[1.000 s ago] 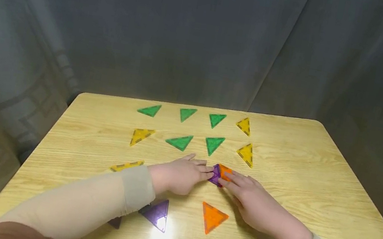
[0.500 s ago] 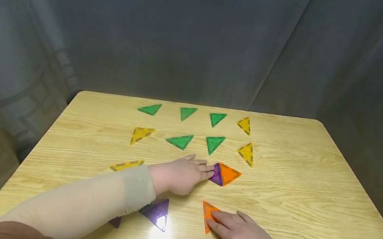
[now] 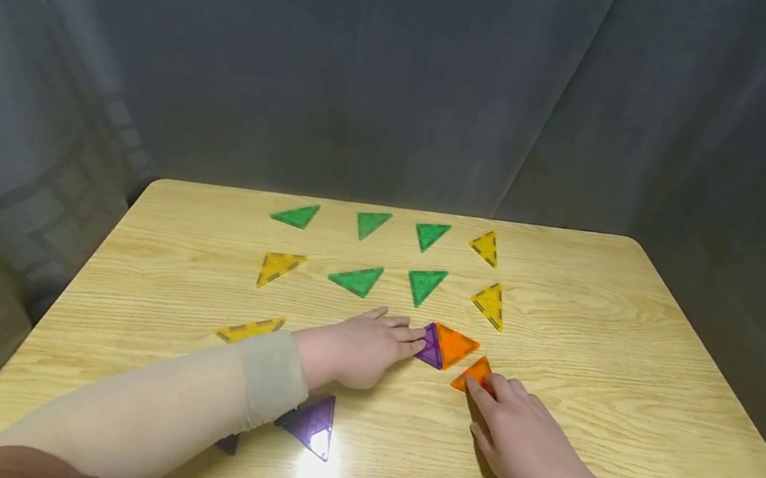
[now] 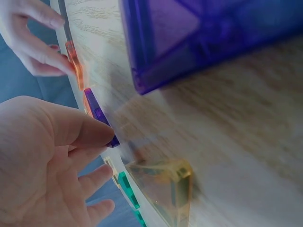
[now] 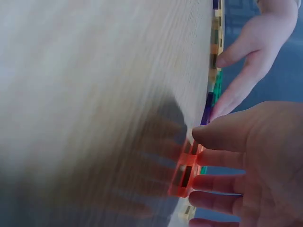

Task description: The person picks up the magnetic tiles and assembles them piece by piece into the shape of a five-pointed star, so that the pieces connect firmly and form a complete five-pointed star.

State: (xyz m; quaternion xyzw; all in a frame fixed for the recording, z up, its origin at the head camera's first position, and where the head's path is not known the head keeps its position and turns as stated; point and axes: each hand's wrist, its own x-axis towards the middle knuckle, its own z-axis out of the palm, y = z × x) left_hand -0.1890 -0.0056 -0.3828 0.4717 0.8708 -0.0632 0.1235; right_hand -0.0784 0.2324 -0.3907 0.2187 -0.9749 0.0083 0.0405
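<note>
Left hand [image 3: 364, 352]: fingers spread, tips resting on purple triangle [image 3: 434, 349] | right hand [image 3: 532, 450]: fingers mostly straight, tips on orange triangle [image 3: 471, 372] | second orange triangle [image 3: 454, 347]: between both hands' fingertips, against the purple one

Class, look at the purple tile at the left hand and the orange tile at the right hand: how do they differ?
Colour: the purple tile is violet; the orange tile is bright orange.
Hand: the left hand touches the purple tile; the right hand holds the orange tile.
Neighbours: the purple tile meets a second orange tile; the held orange tile lies apart.
Shared: fingers partly cover both.
</note>
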